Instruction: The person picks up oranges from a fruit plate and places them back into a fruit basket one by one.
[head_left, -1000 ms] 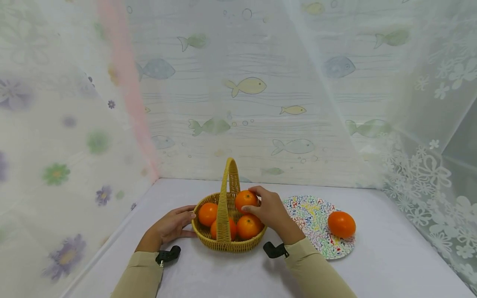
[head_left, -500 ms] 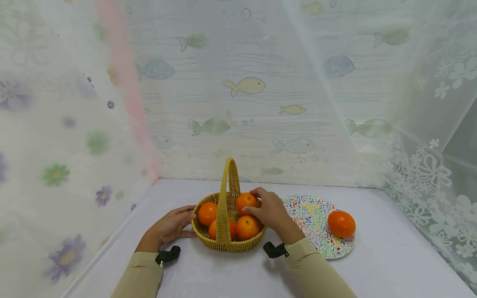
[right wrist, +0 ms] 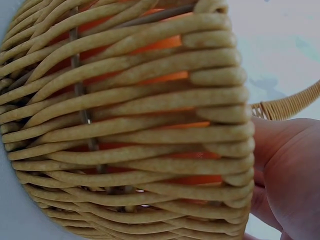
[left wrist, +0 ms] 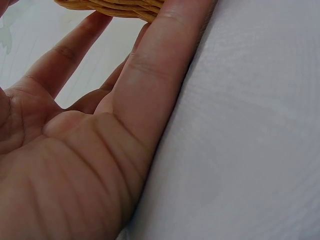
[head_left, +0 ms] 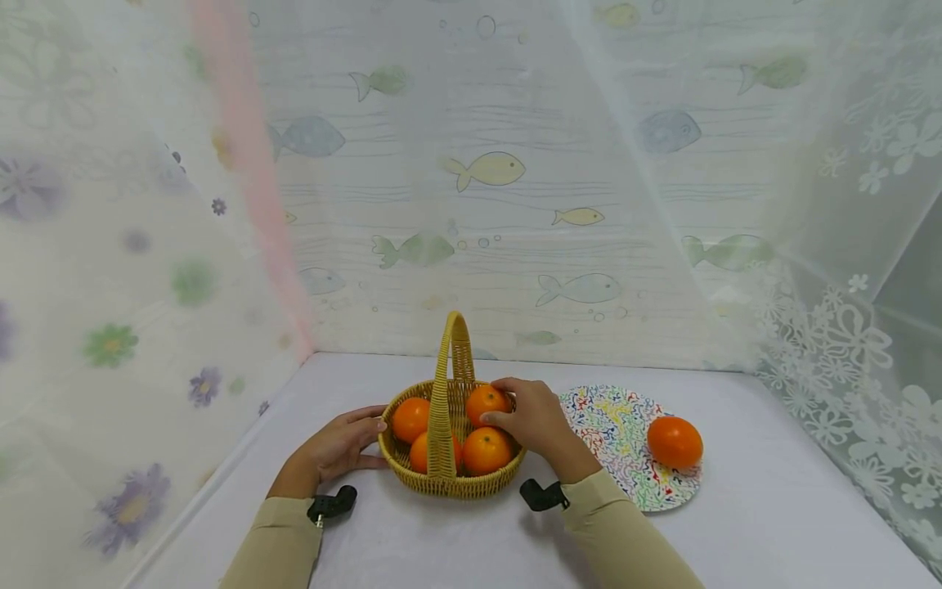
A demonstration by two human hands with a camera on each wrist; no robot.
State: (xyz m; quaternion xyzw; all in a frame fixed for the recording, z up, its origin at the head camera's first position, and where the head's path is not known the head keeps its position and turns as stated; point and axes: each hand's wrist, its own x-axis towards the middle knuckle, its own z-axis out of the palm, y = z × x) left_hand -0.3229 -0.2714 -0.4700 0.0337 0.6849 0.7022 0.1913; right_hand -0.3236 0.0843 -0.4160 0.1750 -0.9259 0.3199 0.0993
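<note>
A yellow wicker basket [head_left: 456, 489] with a tall arched handle [head_left: 439, 409] stands on the table, holding several oranges. My left hand [head_left: 340, 444] is at the basket's left side, its fingers fairly straight and touching the rim; in the left wrist view those fingers [left wrist: 150, 75] reach up to the weave. With thumb and fingers, my right hand [head_left: 536, 415] holds an orange [head_left: 486, 402] low inside the basket's back right. Another orange [head_left: 487, 451] lies in front of it. On the left sits an orange [head_left: 410, 420], and one more [head_left: 423, 451] is partly hidden behind the handle.
To the right lies a round plate [head_left: 607, 425] with a multicoloured squiggle pattern, bearing a single orange fruit [head_left: 675, 442] near its right side. A white cloth covers the table [head_left: 412, 540]. Patterned curtains [head_left: 486, 245] hang behind and at both sides.
My right hand has lowered the orange a little into the basket. The two front oranges have shifted slightly left. My left hand and the basket have stayed in place.
</note>
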